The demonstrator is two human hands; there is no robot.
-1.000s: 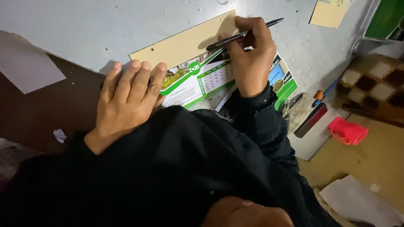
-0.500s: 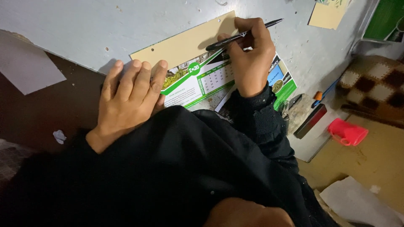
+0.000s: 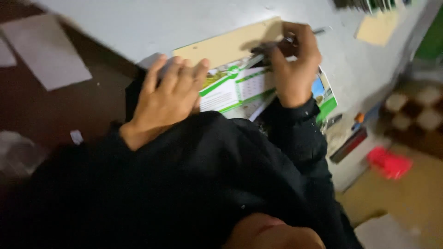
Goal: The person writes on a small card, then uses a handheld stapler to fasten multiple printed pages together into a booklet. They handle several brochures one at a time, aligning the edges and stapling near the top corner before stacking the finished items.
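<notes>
The thin, floppy calendar sheet (image 3: 240, 90) was pinned flat by the left hand (image 3: 166, 99); beside it, a pen (image 3: 277, 45), seemingly, was gripped by the right hand (image 3: 295, 69).

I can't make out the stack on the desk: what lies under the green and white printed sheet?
A tan card shows above the green and white printed sheet; the left hand covers its other end.

Left hand (image 3: 168, 99) on calendar (image 3: 249, 90), left of right hand (image 3: 295, 69)
</notes>
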